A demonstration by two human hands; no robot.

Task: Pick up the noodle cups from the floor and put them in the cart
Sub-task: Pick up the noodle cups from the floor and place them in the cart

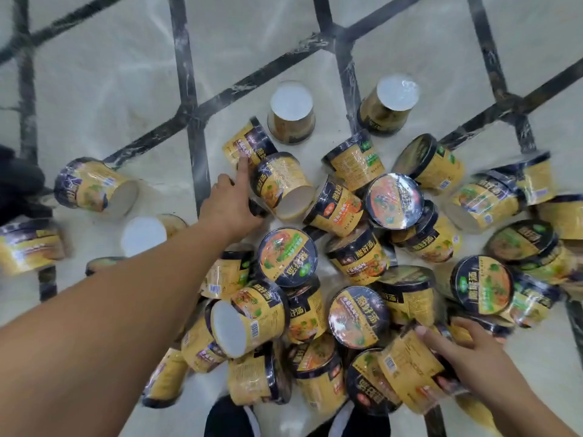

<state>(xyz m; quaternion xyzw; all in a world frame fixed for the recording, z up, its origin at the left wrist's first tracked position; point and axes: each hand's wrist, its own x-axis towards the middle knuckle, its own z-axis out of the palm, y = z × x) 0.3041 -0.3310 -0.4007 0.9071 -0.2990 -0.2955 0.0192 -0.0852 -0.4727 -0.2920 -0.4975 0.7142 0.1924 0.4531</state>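
The left hand (pixel 232 203) reaches into the heap of noodle cups (pixel 347 263) on the floor (pixel 94 89), fingers spread wide, index touching a tipped cup (pixel 280 184) just right of it; that cup lies on its side, base toward the camera; the right hand (pixel 463 351) grips another cup (pixel 407 370) at the heap's near edge; no cart shows

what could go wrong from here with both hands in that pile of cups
The left hand reaches for a cup lying on its side; round and tipped, it may roll off across the smooth floor. The right hand grips a cup at the pile's near edge; lifting it could shift the cups leaning around it. No cart is in view, so carrying two cups at once risks dropping one.
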